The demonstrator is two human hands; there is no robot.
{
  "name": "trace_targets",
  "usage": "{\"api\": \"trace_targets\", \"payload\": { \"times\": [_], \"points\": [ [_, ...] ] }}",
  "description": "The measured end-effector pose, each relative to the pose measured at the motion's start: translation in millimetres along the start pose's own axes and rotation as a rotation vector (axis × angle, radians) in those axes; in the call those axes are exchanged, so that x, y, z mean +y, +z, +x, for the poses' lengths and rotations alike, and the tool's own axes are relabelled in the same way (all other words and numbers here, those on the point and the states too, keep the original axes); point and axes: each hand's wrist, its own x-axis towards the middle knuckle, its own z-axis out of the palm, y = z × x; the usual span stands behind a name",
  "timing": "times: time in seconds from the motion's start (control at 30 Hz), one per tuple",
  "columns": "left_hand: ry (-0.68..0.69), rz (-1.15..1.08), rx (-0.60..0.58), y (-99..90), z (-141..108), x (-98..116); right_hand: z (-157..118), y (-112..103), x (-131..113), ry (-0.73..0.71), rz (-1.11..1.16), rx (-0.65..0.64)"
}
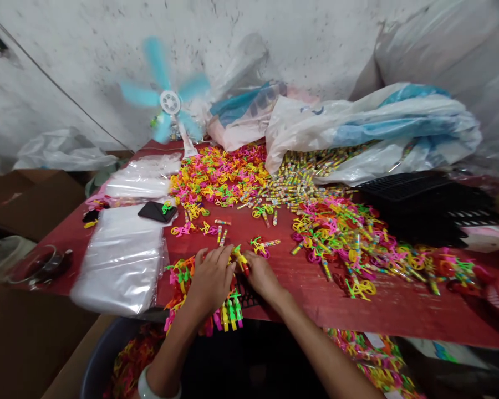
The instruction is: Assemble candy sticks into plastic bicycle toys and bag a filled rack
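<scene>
My left hand (pixel 212 280) bends over a black slotted tray (pixel 247 293) at the table's near edge, its fingers curled and their tips hidden. Close beside it, my right hand (pixel 263 275) pinches a small yellow and red plastic toy (pixel 241 259). Rows of bright toys (pixel 232 311) in green, yellow, pink and orange stand in the tray, partly covered by my left hand and forearm. Just beyond my hands lie a toy bicycle with a candy tube (pixel 261 245) and a few loose candy tubes (pixel 222 235).
Heaps of plastic toy bicycles (pixel 224 174) and candy tubes (pixel 291 180) cover the back; another mixed heap (pixel 349 238) lies right, near stacked black trays (pixel 419 205). Clear plastic bags (pixel 120 255) and a phone (pixel 156 211) lie left. A blue fan (pixel 170 102) spins behind. A tub (pixel 95 360) stands below.
</scene>
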Motion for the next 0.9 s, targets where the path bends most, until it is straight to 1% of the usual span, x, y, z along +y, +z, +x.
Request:
{"api": "trace_targets", "payload": {
  "times": [0.17, 0.3, 0.43, 0.53, 0.6, 0.67, 0.73, 0.77, 0.83, 0.87, 0.9],
  "points": [
    [-0.007, -0.064, 0.016, -3.0, -1.0, 0.9, 2.2, 0.2, 10.3, -0.003, 0.022, 0.026],
    [-0.021, -0.087, -0.004, -3.7, -0.8, 0.9, 3.3, 2.7, 14.0, -0.002, 0.028, 0.026],
    [-0.022, -0.106, -0.007, -4.3, -0.4, 0.9, -2.1, 4.3, 7.0, -0.010, -0.053, 0.012],
    [-0.020, -0.106, 0.007, -5.2, -0.2, 1.6, -6.2, 9.2, -1.7, -0.014, -0.147, -0.006],
    [-0.013, -0.095, 0.008, -6.1, 0.0, 2.5, -5.4, 12.1, -6.6, -0.025, -0.194, -0.026],
    [-0.018, -0.084, 0.002, -7.0, 0.4, 3.6, -2.1, 9.8, -8.5, -0.046, -0.224, -0.055],
    [-0.034, -0.085, 0.001, -7.6, 0.7, 4.5, 2.0, -1.1, -6.2, -0.068, -0.241, -0.079],
    [-0.039, -0.090, 0.005, -7.8, 0.8, 4.9, 3.8, -10.1, -3.1, -0.059, -0.260, -0.061],
    [-0.038, -0.100, 0.019, -8.1, 0.9, 5.4, 6.3, -32.5, 6.5, 0.028, -0.324, 0.037],
    [-0.036, -0.104, 0.024, -8.3, 1.0, 5.6, 6.9, -44.4, 12.5, 0.100, -0.368, 0.103],
    [-0.035, -0.105, 0.025, -8.5, 1.0, 5.8, 6.9, -55.5, 18.6, 0.159, -0.392, 0.142]
  ]
}}
